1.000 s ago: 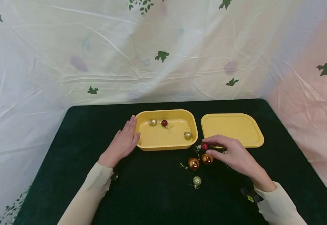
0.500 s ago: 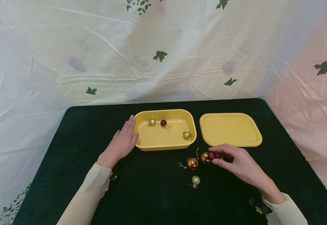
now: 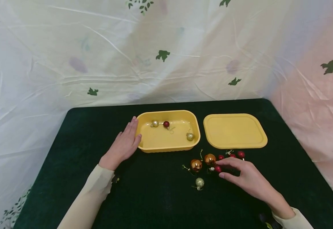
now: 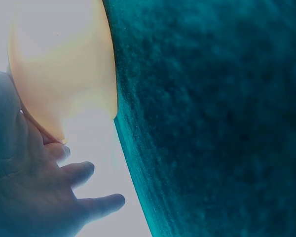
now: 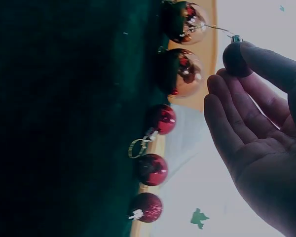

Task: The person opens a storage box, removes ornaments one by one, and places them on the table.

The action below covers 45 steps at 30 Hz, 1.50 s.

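A yellow plastic box (image 3: 166, 147) stands on the dark cloth, holding two gold baubles and a dark red one. My left hand (image 3: 122, 143) rests its straight fingers against the box's left wall, as the left wrist view also shows. Low over the cloth, my right hand (image 3: 248, 178) pinches a small red bauble (image 3: 217, 169) between thumb and fingers. It looks dark against the light in the right wrist view. Just beyond lie two shiny copper baubles (image 3: 196, 165) and several red baubles (image 5: 153, 170). A glittery gold bauble (image 3: 199, 182) lies nearer to me.
The yellow lid (image 3: 235, 131) lies flat to the right of the box, behind the red baubles. A dark green cloth (image 3: 155, 194) covers the table. A patterned white curtain (image 3: 112, 57) hangs behind its back edge.
My right hand has moved towards me and to the right with the pinched red bauble, uncovering several red baubles near the lid. My left hand has stayed against the box.
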{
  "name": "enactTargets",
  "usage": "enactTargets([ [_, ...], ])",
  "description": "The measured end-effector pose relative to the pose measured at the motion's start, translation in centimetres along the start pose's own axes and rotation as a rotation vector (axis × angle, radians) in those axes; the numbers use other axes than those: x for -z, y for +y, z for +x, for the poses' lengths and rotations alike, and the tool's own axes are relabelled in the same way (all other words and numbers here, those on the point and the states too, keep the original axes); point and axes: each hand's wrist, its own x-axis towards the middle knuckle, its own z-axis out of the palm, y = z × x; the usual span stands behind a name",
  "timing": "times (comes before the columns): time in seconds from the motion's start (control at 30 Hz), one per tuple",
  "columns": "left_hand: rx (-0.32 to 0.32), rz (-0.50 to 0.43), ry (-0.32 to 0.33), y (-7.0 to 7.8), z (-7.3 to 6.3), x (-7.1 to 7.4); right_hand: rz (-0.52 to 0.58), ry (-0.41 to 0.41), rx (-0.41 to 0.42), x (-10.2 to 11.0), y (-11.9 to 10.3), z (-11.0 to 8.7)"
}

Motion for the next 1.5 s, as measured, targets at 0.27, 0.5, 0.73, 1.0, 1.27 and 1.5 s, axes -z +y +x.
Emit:
enactTargets([
  [0.27, -0.009, -0.004, 0.002, 0.1, 0.1, 0.1, 0.017, -0.033, -0.026, -0.8, 0.4, -1.0],
  [0.5, -0.012, -0.006, 0.008, 0.0, 0.1, 0.1, 0.04, -0.098, -0.029, -1.6, 1.0, -1.2],
  [0.73, 0.0, -0.012, -0.003, 0.0, 0.1, 0.0, 0.06, -0.134, -0.03, -2.1, 1.3, -1.1],
  [1.0, 0.0, -0.024, -0.009, 0.0, 0.1, 0.1, 0.071, -0.15, -0.022, -2.1, 1.3, -0.8],
  [1.27, 0.004, -0.03, -0.013, -0.1, 0.0, 0.0, 0.089, -0.174, -0.013, -2.2, 1.5, -0.5],
  [1.5, -0.004, -0.034, -0.006, -0.2, 0.1, -0.1, 0.093, -0.182, 0.002, -2.4, 1.4, -0.4],
])
